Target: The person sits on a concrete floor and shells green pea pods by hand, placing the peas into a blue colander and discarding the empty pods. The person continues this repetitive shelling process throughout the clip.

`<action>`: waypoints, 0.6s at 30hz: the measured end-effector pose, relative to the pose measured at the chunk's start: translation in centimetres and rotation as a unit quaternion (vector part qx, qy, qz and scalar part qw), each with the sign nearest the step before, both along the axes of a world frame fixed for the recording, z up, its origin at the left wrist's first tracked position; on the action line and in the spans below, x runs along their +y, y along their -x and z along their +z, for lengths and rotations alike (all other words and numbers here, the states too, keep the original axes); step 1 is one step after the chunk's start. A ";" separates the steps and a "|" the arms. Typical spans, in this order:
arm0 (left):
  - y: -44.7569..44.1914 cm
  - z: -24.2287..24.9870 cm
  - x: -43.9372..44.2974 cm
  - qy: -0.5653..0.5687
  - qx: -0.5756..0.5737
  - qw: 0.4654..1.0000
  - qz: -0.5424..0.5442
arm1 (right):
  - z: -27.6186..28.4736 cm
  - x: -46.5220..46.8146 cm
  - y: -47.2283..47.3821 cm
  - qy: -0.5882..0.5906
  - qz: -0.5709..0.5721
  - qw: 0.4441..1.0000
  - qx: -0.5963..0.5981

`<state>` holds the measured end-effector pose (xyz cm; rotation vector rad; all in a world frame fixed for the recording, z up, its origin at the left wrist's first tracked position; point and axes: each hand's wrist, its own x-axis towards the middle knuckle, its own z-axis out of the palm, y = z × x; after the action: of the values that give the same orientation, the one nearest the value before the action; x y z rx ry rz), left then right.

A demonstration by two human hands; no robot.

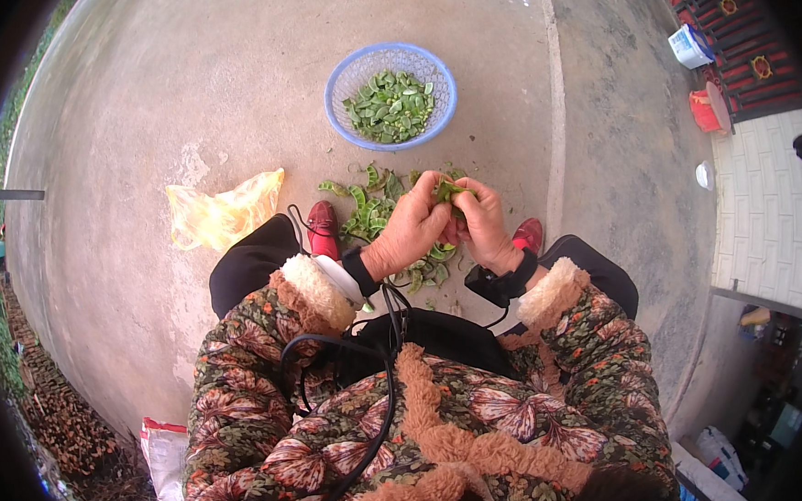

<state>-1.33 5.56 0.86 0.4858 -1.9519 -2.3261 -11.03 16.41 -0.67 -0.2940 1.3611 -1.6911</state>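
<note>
Between both hands is a green bean pod, pinched at its ends by the fingertips. My left hand grips it from the left and my right hand from the right, the two almost touching. Below them on the concrete lies a loose pile of split green pods, partly hidden by the hands. Farther forward stands a blue-rimmed plastic mesh basket. Green shelled beans cover its bottom. How far the held pod is split cannot be made out.
A crumpled yellowish plastic bag lies to the left on the concrete floor. Red shoes flank the pod pile. Black cables hang before my body. At the right edge are a white bucket and a red container.
</note>
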 end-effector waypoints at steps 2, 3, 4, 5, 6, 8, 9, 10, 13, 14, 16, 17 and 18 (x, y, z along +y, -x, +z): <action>-0.1 0.0 -0.3 -0.035 -0.003 0.999 0.016 | 0.0 0.1 0.1 0.011 0.006 0.999 -0.048; -0.1 0.0 -0.5 -0.050 0.001 0.998 0.027 | -0.1 0.0 0.1 0.019 0.007 0.997 -0.076; -0.1 0.0 -0.7 -0.070 0.007 0.997 0.038 | -0.2 -0.1 0.2 0.050 0.016 0.992 -0.112; -0.1 0.0 -0.9 -0.063 0.004 0.997 0.041 | -0.2 -0.2 0.3 0.020 0.011 0.993 -0.119; -0.1 0.1 -1.0 -0.060 0.003 0.997 0.045 | -0.3 -0.3 0.5 0.013 0.015 0.991 -0.133; -0.1 0.1 -1.2 -0.056 0.003 0.998 0.042 | -0.3 -0.4 0.8 0.012 0.028 0.987 -0.157; -0.2 0.1 -1.3 -0.045 0.003 0.998 0.045 | -0.3 -0.4 0.9 0.018 0.037 0.985 -0.167; -0.2 0.1 -1.4 -0.039 0.003 0.998 0.048 | -0.2 -0.4 1.0 0.001 0.038 0.984 -0.176; -0.2 0.0 -1.5 -0.015 0.000 0.999 0.052 | 0.1 -0.2 1.1 0.015 0.050 0.981 -0.189; -0.1 -0.1 -1.6 -0.008 0.005 0.998 0.055 | 0.2 -0.2 1.1 -0.005 0.051 0.983 -0.178; -0.1 -0.1 -1.6 0.003 0.003 0.999 0.052 | 0.2 -0.2 1.1 0.002 0.086 0.985 -0.147; -0.1 -0.2 -1.6 0.001 -0.007 0.999 0.051 | 0.2 -0.3 1.1 -0.015 0.090 0.988 -0.121; -0.1 -0.1 -1.7 0.018 -0.004 0.999 0.051 | 0.1 -0.3 1.1 -0.016 0.099 0.991 -0.093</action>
<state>-1.28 3.84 0.73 0.5799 -1.9211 -2.2269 -12.15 16.06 -0.56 -0.2394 1.1805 -1.4923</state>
